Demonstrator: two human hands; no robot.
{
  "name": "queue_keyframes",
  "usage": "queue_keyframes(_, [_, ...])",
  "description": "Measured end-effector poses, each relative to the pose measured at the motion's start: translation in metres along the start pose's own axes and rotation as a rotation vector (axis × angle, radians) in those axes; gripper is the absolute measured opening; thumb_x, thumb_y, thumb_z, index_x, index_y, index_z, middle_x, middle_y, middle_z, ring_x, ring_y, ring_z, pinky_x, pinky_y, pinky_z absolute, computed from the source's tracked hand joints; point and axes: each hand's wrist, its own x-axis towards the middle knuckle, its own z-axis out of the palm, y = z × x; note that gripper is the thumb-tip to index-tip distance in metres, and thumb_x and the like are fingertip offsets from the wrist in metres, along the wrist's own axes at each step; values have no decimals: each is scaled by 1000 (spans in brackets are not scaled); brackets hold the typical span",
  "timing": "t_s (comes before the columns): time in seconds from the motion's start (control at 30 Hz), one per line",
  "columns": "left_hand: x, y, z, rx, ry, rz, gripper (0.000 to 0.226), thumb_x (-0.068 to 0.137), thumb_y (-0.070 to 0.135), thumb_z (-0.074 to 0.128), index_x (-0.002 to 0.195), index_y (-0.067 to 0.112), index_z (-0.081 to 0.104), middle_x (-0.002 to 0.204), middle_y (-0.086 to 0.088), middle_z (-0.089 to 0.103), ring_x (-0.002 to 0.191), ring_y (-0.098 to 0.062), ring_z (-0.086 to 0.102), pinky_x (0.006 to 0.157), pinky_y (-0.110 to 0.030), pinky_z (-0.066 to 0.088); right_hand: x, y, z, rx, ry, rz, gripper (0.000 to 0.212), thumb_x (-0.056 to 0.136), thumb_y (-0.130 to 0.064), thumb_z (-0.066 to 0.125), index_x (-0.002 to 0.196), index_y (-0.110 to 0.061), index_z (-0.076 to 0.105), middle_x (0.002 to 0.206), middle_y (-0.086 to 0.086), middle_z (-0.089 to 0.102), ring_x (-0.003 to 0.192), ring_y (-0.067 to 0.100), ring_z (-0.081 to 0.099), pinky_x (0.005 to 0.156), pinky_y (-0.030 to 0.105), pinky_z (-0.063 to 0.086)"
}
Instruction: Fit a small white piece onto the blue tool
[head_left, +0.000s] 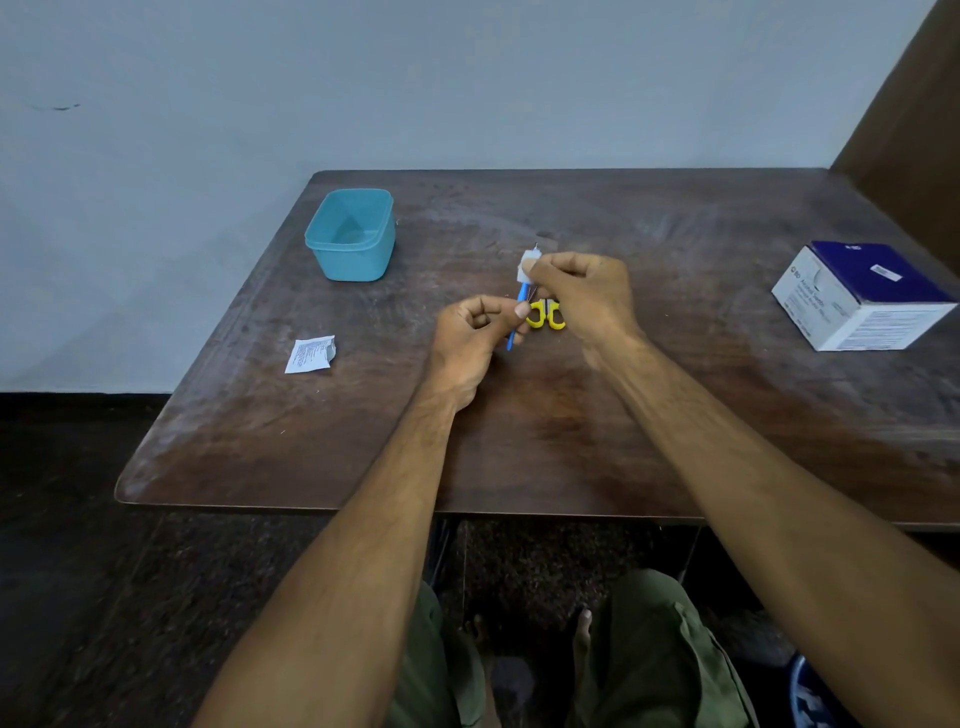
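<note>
A thin blue tool (516, 322) is pinched upright-ish by the left hand (470, 332) above the desk (519, 441) centre. A white swab (527, 270) is pinched round its upper end by the right hand (582, 296). Yellow scissors (545, 315) lie just behind. Teal tub (350, 234) far left, torn sachet (310, 354) nr left, swab box (865, 296) at right.

The white and dark blue cardboard box (862, 296) at the right of the brown wooden table (519, 441) bears "BD" on its white side; its smaller print is unreadable. The torn white paper sachet (310, 354) carries print too small to read.
</note>
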Motion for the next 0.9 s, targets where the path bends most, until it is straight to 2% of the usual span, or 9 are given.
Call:
queue_keyframes(0.07, [-1, 1, 0, -5, -4, -4, 7, 87, 11, 69, 81, 8, 68, 64, 2, 69, 57, -6, 61, 58, -16, 48, 3, -3, 2, 11, 34, -16, 18, 81, -16, 74, 65, -21, 70, 64, 3, 66, 64, 18, 59, 58, 30, 47])
queue_keyframes(0.17, [-1, 2, 1, -26, -23, -32, 12, 91, 14, 64, 81, 8, 68, 66, 0, 70, 57, -7, 61, 58, -16, 47, 4, -3, 5, 36, 66, -15, 18, 80, -13, 73, 64, -20, 69, 64, 6, 62, 59, 19, 53, 54, 29, 43])
queue_keyframes(0.27, [-1, 2, 1, -79, -46, -59, 16, 94, 13, 59, 82, 7, 68, 69, -3, 71, 58, -10, 61, 56, -16, 46, 9, -7, 2, 75, 124, -18, 20, 80, -11, 72, 63, -19, 68, 58, -1, 57, 52, 9, 50, 51, 23, 41])
queue_keyframes(0.43, [1, 1, -1, -49, -74, -53, 13, 91, 6, 62, 82, 9, 70, 68, -2, 71, 57, -9, 61, 61, -21, 47, 18, -15, -6, 153, 181, -33, 18, 84, -10, 69, 67, -17, 67, 66, -1, 62, 50, 1, 51, 50, 13, 44])
queue_keyframes(0.53, [0, -1, -1, -9, -70, -45, 12, 90, 7, 64, 80, 11, 70, 67, 0, 71, 57, -8, 60, 63, -24, 45, 17, -13, -4, 165, 183, -43, 16, 84, -11, 69, 70, -17, 68, 66, -3, 63, 49, -3, 54, 53, 13, 46])
queue_keyframes(0.63, [0, -1, 1, 7, -46, -38, 13, 91, 8, 63, 80, 12, 69, 63, 2, 69, 54, -6, 59, 59, -22, 45, 14, -6, -2, 115, 137, -59, 7, 82, -12, 71, 76, -9, 72, 65, -2, 63, 54, 2, 54, 55, 17, 45])
queue_keyframes(0.73, [-1, 0, 2, 20, -43, -25, 17, 92, 6, 60, 78, 11, 67, 60, 5, 67, 53, -5, 58, 57, -18, 46, 0, 7, 1, 22, 34, -64, 12, 83, -13, 72, 83, -1, 73, 64, 2, 65, 52, 7, 53, 48, 18, 42])
queue_keyframes(0.83, [-2, 0, 1, 46, -68, -7, 17, 93, 7, 60, 78, 9, 67, 61, 4, 66, 55, -7, 57, 60, -20, 48, -11, 17, 0, -8, -42, -68, 7, 83, -4, 69, 75, -4, 70, 53, -3, 63, 43, 5, 53, 47, 15, 45])
queue_keyframes(0.9, [-2, 0, 2, 54, -68, -4, 17, 93, 7, 60, 78, 9, 67, 60, 5, 65, 54, -7, 57, 59, -19, 48, -9, 17, -1, -2, -57, -60, 8, 83, -7, 71, 74, -5, 71, 55, 0, 65, 46, 8, 54, 51, 15, 46])
